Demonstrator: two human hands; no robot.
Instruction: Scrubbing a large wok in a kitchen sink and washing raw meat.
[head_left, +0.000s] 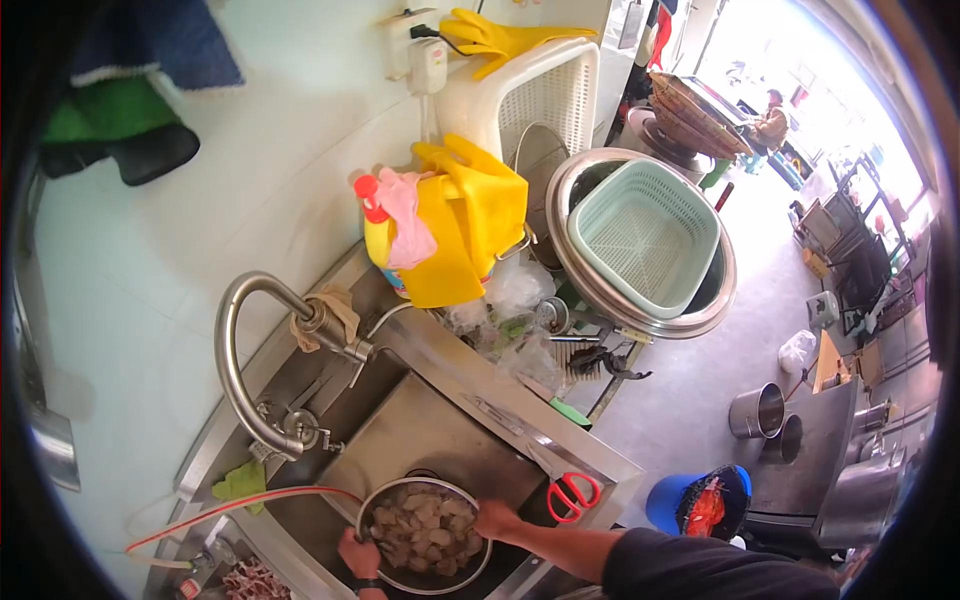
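A round metal bowl (484, 570) full of pale, wet food pieces (427, 527) sits in the stainless steel sink (435, 427). My left hand (360, 553) grips the bowl's left rim, with a dark band at the wrist. On the opposite side my right hand (495, 519) is closed over the rim, its fingertips hidden at the food's edge. A clear hose with a red stripe (247, 501) runs to the bowl's left rim. Above the sink's left part curves a metal faucet (225, 330).
Red-handled scissors (574, 496) lie on the sink's right edge. A green cloth (241, 484) rests at left. Beyond stand a yellow bottle (377, 236) under rubber gloves (450, 232), a pale green basket (645, 232) in metal basins, and a blue bin (667, 504). A person (771, 124) is far off.
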